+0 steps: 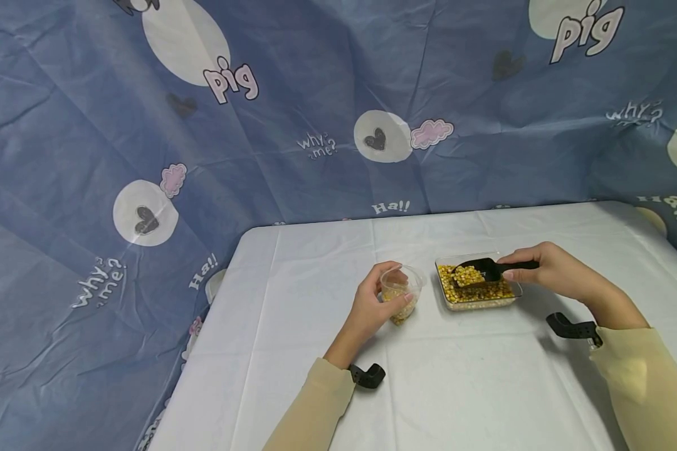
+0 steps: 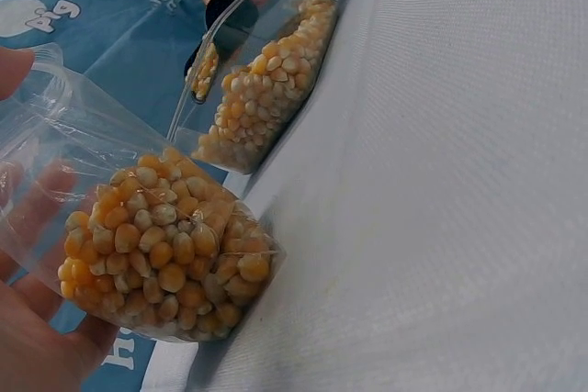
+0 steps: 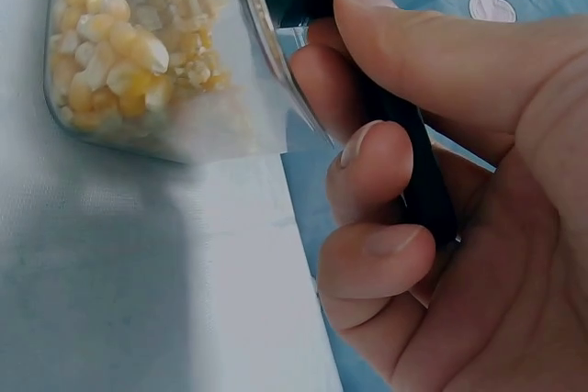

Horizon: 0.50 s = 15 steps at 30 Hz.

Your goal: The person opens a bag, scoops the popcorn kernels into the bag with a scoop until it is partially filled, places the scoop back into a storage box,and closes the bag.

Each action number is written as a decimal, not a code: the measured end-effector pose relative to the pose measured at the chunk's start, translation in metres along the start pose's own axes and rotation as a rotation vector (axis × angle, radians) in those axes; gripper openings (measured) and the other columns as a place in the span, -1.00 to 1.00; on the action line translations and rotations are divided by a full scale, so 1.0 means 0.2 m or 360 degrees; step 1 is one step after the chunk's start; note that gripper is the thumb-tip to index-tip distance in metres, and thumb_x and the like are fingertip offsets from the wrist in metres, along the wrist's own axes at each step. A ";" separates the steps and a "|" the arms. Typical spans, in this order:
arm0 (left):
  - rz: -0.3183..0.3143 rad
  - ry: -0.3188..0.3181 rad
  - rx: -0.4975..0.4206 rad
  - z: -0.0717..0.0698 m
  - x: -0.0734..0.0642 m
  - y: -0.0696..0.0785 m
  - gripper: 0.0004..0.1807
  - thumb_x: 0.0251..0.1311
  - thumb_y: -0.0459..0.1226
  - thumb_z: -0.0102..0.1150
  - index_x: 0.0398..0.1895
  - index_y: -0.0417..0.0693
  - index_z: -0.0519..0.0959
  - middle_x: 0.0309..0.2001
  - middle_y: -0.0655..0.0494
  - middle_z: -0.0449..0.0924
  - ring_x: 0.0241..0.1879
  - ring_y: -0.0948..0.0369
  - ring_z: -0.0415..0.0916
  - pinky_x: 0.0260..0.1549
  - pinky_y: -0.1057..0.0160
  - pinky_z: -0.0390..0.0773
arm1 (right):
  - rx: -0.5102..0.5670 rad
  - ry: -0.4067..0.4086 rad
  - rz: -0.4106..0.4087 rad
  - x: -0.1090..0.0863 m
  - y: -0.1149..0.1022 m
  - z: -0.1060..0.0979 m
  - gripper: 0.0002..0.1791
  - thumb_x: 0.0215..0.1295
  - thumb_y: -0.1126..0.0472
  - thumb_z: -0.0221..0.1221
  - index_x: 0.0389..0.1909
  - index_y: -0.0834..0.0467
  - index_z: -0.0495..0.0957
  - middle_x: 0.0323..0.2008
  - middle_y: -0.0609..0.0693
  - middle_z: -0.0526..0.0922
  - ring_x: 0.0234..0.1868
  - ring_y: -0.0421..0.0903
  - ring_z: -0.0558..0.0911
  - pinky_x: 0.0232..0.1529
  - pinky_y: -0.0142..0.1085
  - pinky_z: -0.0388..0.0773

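Observation:
My left hand (image 1: 377,295) grips a clear plastic cup (image 1: 406,275) that holds corn kernels in its lower part. In the left wrist view the kernels (image 2: 156,245) show through the cup's wall, and the cup leans. My right hand (image 1: 558,275) holds the black handle (image 3: 418,172) of a scoop (image 1: 488,268), fingers curled round it. Yellow kernels lie in the scoop's bowl. The scoop is over a clear rectangular container (image 1: 485,305) of corn kernels, right of the cup. Whether the scoop touches the kernels below, I cannot tell.
A white cloth (image 1: 462,388) covers the table, whose far edge meets a blue printed curtain (image 1: 316,175). The curtain also hangs along the left side. A black wrist mount (image 1: 368,376) sticks out at the left sleeve, another black mount (image 1: 570,326) at the right.

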<state>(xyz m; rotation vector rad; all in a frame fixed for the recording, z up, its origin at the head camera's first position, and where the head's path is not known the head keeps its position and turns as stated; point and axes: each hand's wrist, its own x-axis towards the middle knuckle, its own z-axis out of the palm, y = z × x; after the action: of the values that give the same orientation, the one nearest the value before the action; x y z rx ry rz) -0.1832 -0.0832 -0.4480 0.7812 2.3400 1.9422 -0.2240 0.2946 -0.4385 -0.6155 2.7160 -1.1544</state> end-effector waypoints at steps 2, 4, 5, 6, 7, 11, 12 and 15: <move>0.0003 0.0003 0.0001 0.00 0.00 0.00 -0.41 0.25 -0.37 0.33 0.33 -0.20 0.37 0.08 -0.29 0.57 0.20 -0.11 0.45 0.23 -0.18 0.27 | 0.0009 0.0010 -0.0005 0.00 0.00 0.00 -0.64 0.33 0.03 0.34 0.09 0.04 0.71 0.12 0.12 0.66 0.15 -0.22 0.57 0.01 -0.50 0.45; 0.0009 0.0003 -0.0001 0.00 0.00 -0.01 -0.41 0.26 -0.37 0.33 0.33 -0.16 0.37 0.08 -0.28 0.57 0.20 -0.10 0.45 0.23 -0.19 0.26 | 0.0019 0.0018 -0.0007 0.00 0.01 0.00 -0.64 0.33 0.03 0.34 0.10 0.04 0.71 0.12 0.11 0.66 0.11 -0.36 0.54 -0.01 -0.53 0.43; 0.0011 0.0002 -0.0001 0.00 0.00 -0.01 -0.42 0.26 -0.37 0.34 0.33 -0.14 0.38 0.09 -0.28 0.57 0.20 -0.10 0.45 0.23 -0.19 0.26 | 0.0021 0.0022 -0.0007 0.00 0.01 0.00 -0.64 0.33 0.02 0.34 0.10 0.04 0.71 0.12 0.11 0.66 0.09 -0.40 0.53 -0.01 -0.53 0.43; 0.0015 0.0000 -0.0002 -0.01 0.00 -0.01 -0.42 0.26 -0.37 0.34 0.33 -0.14 0.38 0.09 -0.28 0.57 0.20 -0.10 0.44 0.23 -0.19 0.26 | 0.0018 0.0027 -0.0004 0.00 0.01 0.00 -0.63 0.33 0.02 0.34 0.10 0.04 0.70 0.11 0.10 0.66 0.08 -0.42 0.53 -0.01 -0.53 0.44; 0.0017 -0.0002 -0.0003 -0.01 0.00 -0.01 -0.42 0.26 -0.37 0.34 0.33 -0.14 0.37 0.09 -0.29 0.56 0.20 -0.09 0.44 0.23 -0.19 0.26 | 0.0015 0.0032 0.0000 0.00 0.01 0.00 -0.63 0.33 0.02 0.34 0.11 0.04 0.70 0.12 0.10 0.66 0.08 -0.42 0.52 -0.01 -0.53 0.44; 0.0025 -0.0010 -0.0006 -0.01 0.01 -0.02 -0.41 0.26 -0.37 0.33 0.33 -0.20 0.36 0.09 -0.31 0.55 0.20 -0.10 0.44 0.23 -0.19 0.26 | -0.0010 0.0053 0.0019 0.00 0.01 -0.01 -0.62 0.33 0.02 0.34 0.12 0.03 0.70 0.13 0.10 0.66 0.08 -0.40 0.53 -0.02 -0.52 0.45; 0.0028 -0.0008 -0.0007 -0.01 0.01 -0.02 -0.41 0.26 -0.38 0.33 0.33 -0.22 0.36 0.09 -0.32 0.55 0.19 -0.10 0.45 0.23 -0.18 0.27 | -0.0013 0.0056 0.0024 0.00 0.01 -0.01 -0.63 0.33 0.02 0.34 0.12 0.02 0.70 0.13 0.10 0.66 0.09 -0.37 0.54 -0.02 -0.52 0.45; 0.0033 -0.0008 -0.0001 -0.01 0.01 -0.01 -0.41 0.26 -0.38 0.33 0.33 -0.22 0.36 0.09 -0.32 0.55 0.19 -0.10 0.45 0.22 -0.17 0.28 | -0.0025 0.0065 0.0033 0.00 0.01 -0.01 -0.62 0.34 0.02 0.33 0.12 0.03 0.69 0.13 0.10 0.66 0.15 -0.16 0.57 -0.01 -0.49 0.46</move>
<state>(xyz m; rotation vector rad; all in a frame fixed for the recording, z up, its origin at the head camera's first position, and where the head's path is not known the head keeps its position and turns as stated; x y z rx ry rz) -0.1863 -0.0853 -0.4491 0.8128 2.3373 1.9466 -0.2252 0.2965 -0.4384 -0.5709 2.7611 -1.1548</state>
